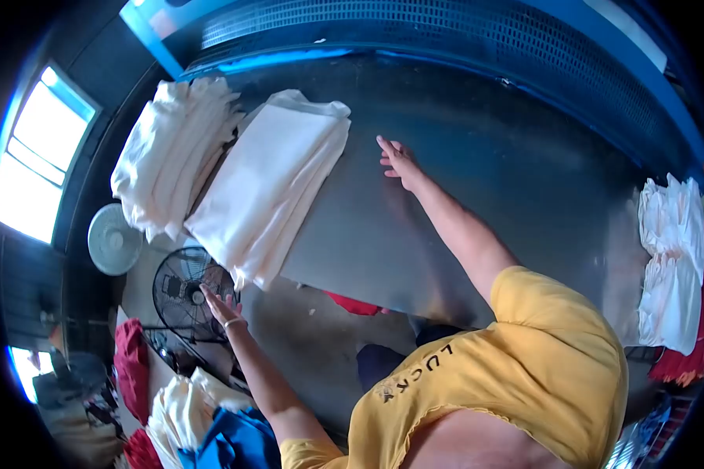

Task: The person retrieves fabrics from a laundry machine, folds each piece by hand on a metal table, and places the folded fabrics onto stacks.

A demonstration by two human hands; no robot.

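Note:
My right hand (400, 163) hangs over the dark, smooth tabletop (477, 203) with its fingers apart and nothing in it. Just left of it lies a stack of folded white cloth (278, 176), which it does not appear to touch. My left hand (224, 306) is below the near end of that stack, in front of a black fan; its fingers are stretched out and hold nothing. Beyond, at the table's left end, a second pile of white cloth (176, 152) rests with its layered folds showing.
A blue perforated machine frame (446, 35) runs along the far side. White cloth (669, 266) lies at the right over red cloth (684, 359). The black fan (184, 285) stands at left. Blue cloth (238, 439), cream cloth (188, 410) and red cloth (131, 367) are piled lower left.

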